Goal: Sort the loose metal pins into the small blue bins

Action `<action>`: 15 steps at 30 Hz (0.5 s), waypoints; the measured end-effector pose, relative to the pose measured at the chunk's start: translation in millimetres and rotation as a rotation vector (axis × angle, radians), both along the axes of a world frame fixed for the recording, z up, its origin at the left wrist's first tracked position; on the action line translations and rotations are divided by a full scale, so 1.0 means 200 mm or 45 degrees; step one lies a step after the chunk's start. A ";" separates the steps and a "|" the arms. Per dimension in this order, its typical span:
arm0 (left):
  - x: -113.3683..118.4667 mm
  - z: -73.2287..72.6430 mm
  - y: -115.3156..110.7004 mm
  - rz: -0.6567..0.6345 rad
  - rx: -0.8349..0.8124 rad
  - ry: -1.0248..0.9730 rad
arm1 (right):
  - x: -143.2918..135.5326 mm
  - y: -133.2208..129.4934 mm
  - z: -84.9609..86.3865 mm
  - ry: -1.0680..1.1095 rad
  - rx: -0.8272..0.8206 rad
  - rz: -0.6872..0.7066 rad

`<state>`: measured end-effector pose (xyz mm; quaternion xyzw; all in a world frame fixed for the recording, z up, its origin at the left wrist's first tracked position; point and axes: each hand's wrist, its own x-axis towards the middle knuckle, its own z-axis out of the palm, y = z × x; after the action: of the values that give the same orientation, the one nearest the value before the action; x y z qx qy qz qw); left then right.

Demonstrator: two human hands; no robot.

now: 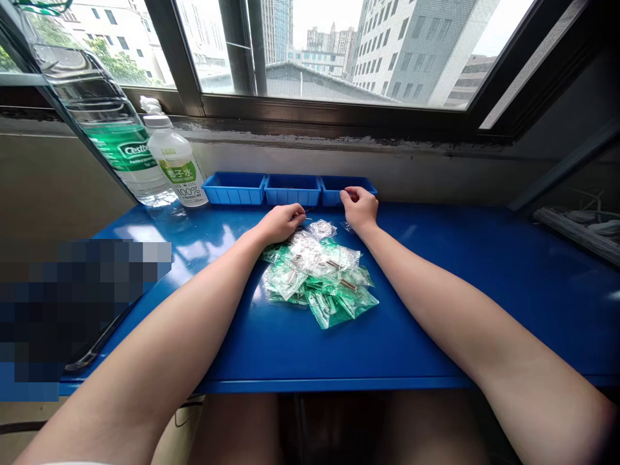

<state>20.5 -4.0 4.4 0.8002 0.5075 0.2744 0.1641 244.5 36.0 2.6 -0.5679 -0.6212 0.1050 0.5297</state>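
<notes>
The right hand (361,205) is nearer the right-hand blue bin (338,196), its fingertips drawn together at the near wall; whether they grip anything, I cannot tell. The left hand (283,224) pinches a thin piece (310,209) at the far-left edge of the small plastic bags (320,271), which lie heaped on the table (426,239) between the forearms, on the near side of the bin.

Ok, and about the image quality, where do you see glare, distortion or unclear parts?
Head view: sky washed out behind the window; white glare on the table at left and on the plastic packets; large bottle stretched and leaning outward, probably lens distortion; upper right corner dark; lower left pixelated.
</notes>
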 end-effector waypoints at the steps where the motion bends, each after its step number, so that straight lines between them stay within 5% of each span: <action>1: 0.00 0.00 0.00 -0.001 0.001 -0.006 | -0.01 -0.01 -0.01 -0.037 0.035 0.050; 8: 0.00 -0.01 0.01 -0.013 0.043 -0.038 | -0.10 -0.10 -0.04 -0.600 0.236 0.714; 15: 0.00 0.00 0.00 -0.037 0.053 -0.061 | -0.11 -0.10 -0.05 -0.688 0.177 0.783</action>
<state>20.7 -3.7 4.2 0.8040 0.4858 0.3015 0.1634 221.8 16.6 -6.7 -0.3259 -0.8842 0.0634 0.3287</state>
